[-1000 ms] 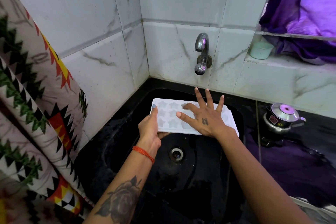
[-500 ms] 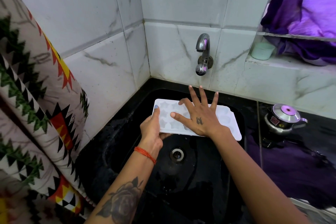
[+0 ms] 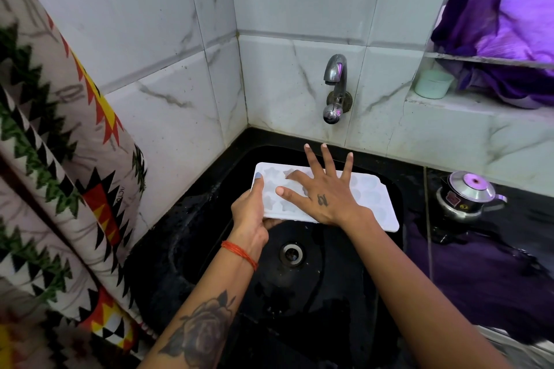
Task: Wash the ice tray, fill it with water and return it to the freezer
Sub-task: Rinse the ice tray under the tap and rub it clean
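A white ice tray (image 3: pixel 374 201) with star and heart moulds is held level over the black sink (image 3: pixel 209 207), below the wall tap (image 3: pixel 335 90). My left hand (image 3: pixel 253 213) grips the tray's left end, thumb on top and fingers under it. Flat on the tray's top lies my right hand (image 3: pixel 322 193), fingers spread and straight, fingertips past its far edge. No water runs from the tap. The tray's middle is hidden under my right hand.
The sink drain (image 3: pixel 291 253) lies below the tray. A steel pressure cooker (image 3: pixel 466 196) stands on the black counter to the right. A pale green cup (image 3: pixel 433 84) sits in the wall niche with purple cloth (image 3: pixel 503 9). A patterned fabric (image 3: pixel 54 177) hangs at the left.
My right hand has slid left and towards the far edge across the tray's top. The left hand keeps its grip and the tray stays in place.
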